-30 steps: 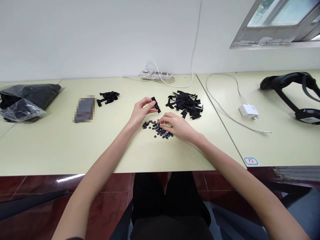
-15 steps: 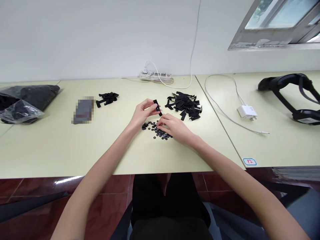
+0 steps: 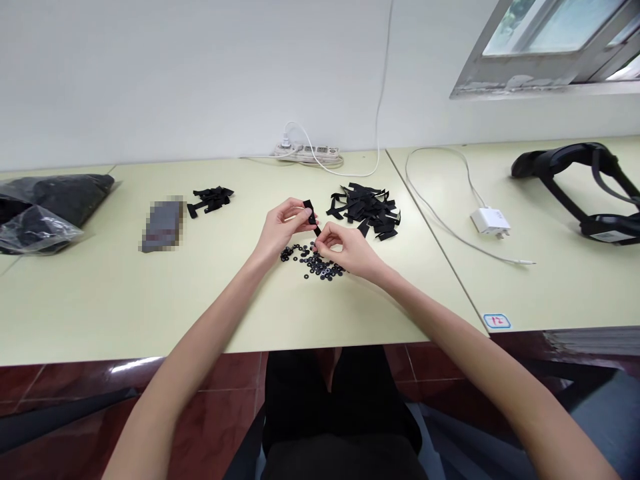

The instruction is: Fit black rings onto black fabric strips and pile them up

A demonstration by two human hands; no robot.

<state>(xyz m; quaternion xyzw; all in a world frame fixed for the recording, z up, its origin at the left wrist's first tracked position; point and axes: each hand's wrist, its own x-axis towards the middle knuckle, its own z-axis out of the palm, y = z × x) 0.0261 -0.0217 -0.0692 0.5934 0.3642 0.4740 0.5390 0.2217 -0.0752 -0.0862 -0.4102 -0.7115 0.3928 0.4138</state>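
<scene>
A short black fabric strip (image 3: 309, 211) is pinched between the thumb and fingers of my left hand (image 3: 281, 230), slanting down toward the right. My right hand (image 3: 347, 250) is closed in a pinch at the strip's lower end; what its fingertips hold is too small to make out. Just below both hands lie many small black ring-shaped discs (image 3: 320, 268), loose on the table, partly covered by my right hand. Behind my right hand is a heap of similar black strips (image 3: 370, 203). A smaller bunch of black strips (image 3: 214, 199) lies to the left.
A pale table (image 3: 240, 313) runs along the wall. At its back are a power strip (image 3: 310, 154) and white cable. A white charger (image 3: 491, 221) and a black headset (image 3: 595, 193) lie right. Left are a blurred dark object (image 3: 164, 225) and a clear bag of black material (image 3: 55, 207).
My right hand has lifted slightly from the discs to the strip's lower end, and its fingers have drawn into a pinch. My left hand keeps hold of the strip. The view has shifted a little.
</scene>
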